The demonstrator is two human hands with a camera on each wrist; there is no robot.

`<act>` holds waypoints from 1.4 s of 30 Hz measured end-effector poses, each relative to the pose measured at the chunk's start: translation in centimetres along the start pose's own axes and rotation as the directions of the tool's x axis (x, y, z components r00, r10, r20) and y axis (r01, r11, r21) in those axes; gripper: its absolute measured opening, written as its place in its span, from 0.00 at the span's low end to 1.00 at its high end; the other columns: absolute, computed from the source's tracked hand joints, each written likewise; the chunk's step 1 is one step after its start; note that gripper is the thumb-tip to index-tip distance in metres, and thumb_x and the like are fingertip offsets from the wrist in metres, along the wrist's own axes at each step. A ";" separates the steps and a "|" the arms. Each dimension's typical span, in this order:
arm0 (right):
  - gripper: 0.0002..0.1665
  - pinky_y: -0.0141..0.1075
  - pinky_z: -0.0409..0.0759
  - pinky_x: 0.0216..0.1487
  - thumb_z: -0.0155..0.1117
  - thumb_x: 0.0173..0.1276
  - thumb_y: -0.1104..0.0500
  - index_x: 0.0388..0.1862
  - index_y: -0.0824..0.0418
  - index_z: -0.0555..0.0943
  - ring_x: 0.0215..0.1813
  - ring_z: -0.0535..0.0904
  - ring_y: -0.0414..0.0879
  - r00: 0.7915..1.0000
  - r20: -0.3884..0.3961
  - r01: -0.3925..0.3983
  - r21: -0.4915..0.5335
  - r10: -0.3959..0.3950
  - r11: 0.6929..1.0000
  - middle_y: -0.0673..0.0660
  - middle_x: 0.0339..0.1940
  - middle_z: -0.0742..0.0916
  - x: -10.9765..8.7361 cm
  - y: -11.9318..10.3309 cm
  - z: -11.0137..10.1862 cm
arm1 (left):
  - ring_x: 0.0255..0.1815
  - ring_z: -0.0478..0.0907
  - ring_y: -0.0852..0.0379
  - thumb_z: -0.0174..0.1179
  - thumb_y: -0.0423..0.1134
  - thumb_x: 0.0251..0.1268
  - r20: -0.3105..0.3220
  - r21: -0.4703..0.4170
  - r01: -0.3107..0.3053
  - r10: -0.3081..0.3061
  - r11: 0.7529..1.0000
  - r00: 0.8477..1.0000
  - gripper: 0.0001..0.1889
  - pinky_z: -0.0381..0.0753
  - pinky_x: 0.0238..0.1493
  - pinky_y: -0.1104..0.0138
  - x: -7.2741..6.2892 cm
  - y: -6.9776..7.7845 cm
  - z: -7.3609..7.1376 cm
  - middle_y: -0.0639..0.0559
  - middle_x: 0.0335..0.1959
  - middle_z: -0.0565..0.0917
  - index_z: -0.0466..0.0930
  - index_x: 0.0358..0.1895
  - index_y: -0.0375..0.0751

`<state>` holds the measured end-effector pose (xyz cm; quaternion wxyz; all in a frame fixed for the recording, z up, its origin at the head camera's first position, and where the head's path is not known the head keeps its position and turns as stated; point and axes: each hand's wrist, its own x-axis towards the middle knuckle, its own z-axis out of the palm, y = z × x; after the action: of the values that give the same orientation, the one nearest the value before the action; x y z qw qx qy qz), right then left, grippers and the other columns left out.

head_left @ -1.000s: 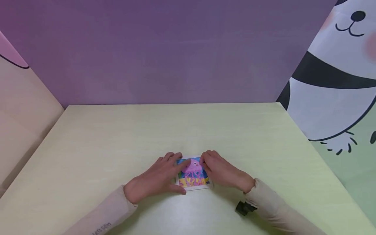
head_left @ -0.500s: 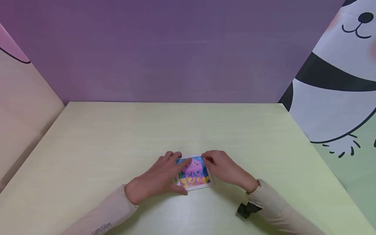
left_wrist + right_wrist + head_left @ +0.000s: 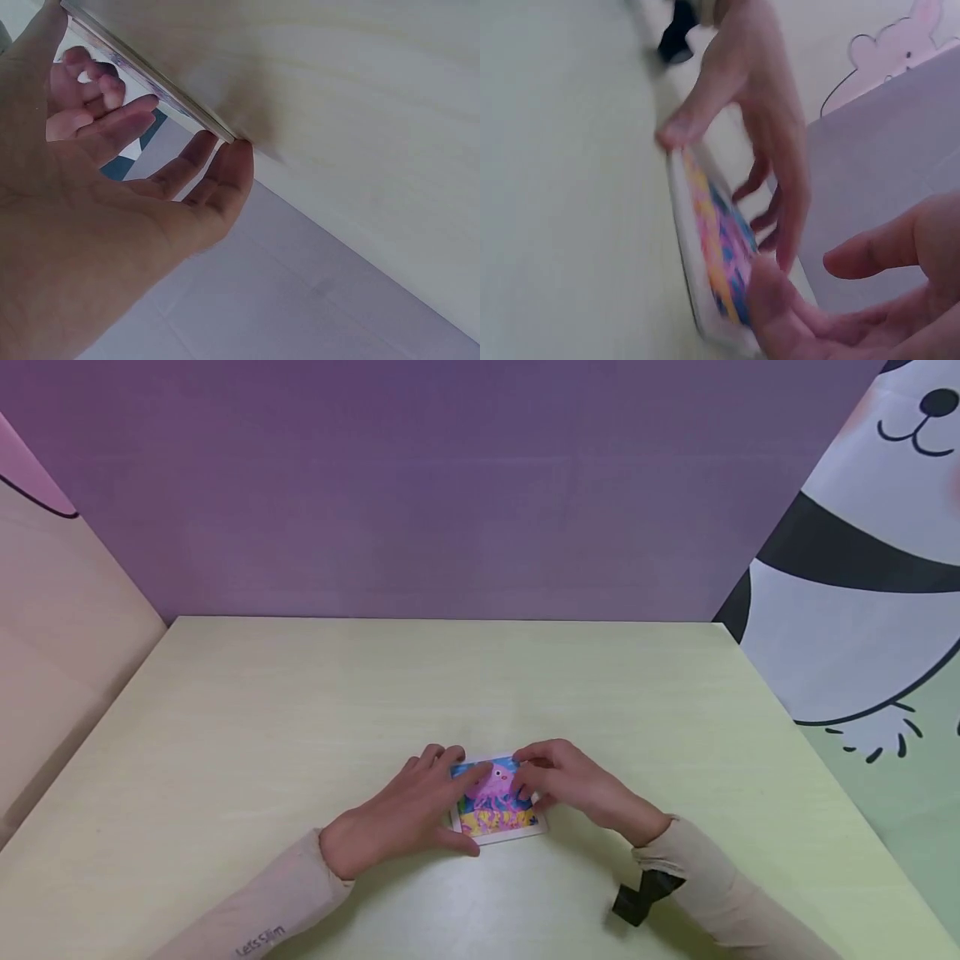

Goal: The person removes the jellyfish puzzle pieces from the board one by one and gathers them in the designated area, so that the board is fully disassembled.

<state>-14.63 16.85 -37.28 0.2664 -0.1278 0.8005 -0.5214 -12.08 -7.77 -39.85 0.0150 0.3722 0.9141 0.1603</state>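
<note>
A small flat picture board (image 3: 491, 818) with a white border and a pink jellyfish print lies near the front middle of the table. My left hand (image 3: 397, 818) grips its left side, thumb at the near edge and fingertips at the far edge, with the index finger over the picture. In the left wrist view, the board (image 3: 150, 75) appears edge-on between that thumb and fingers. Above the right side of the picture is my right hand (image 3: 585, 785), fingers loosely bent and apart. One of its fingertips (image 3: 769, 289) overlaps the board's edge in the right wrist view.
A pale wooden table (image 3: 375, 693) surrounds the board, backed by a purple wall panel (image 3: 450, 493). A panda picture (image 3: 862, 635) covers the right wall. A small black device (image 3: 637, 902) hangs at the right sleeve.
The right hand's fingers, bunched at the board's right edge before, have loosened and spread over the picture. The board's right end has shifted slightly right. The left hand has stayed put.
</note>
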 end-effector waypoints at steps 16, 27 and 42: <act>0.22 0.42 0.85 0.36 0.53 0.74 0.64 0.62 0.75 0.69 0.30 0.85 0.50 0.995 0.100 -0.029 0.185 0.011 0.982 0.64 0.33 0.88 0.4 0.1 1.8 | 0.61 0.65 0.44 0.71 0.63 0.52 -0.018 -0.016 -0.026 0.025 1.000 1.000 0.46 0.72 0.59 0.54 -0.3 -0.2 -0.1 0.40 0.61 0.69 0.66 0.73 0.47; 0.16 0.33 0.73 0.31 0.59 0.73 0.66 0.57 0.63 0.81 0.32 0.72 0.44 0.969 -0.081 0.144 -0.582 -0.234 0.801 0.49 0.29 0.78 0.6 1.0 0.3 | 0.64 0.62 0.48 0.72 0.68 0.46 0.063 0.010 0.065 -0.066 0.998 0.996 0.52 0.70 0.62 0.55 0.1 0.0 -0.4 0.43 0.65 0.68 0.68 0.72 0.40; 0.17 0.31 0.76 0.36 0.58 0.72 0.68 0.57 0.65 0.82 0.35 0.72 0.41 0.961 0.013 0.218 -0.649 -0.276 0.729 0.48 0.34 0.79 0.3 0.6 0.5 | 0.63 0.64 0.47 0.74 0.68 0.43 0.043 0.001 0.042 -0.042 0.999 0.998 0.50 0.72 0.59 0.53 0.2 -0.1 -0.7 0.43 0.65 0.70 0.73 0.69 0.44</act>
<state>-14.55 16.57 -38.07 0.1004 -0.2945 0.9168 -0.2502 -12.45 -7.88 -39.24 0.0381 0.3564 0.9211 0.1519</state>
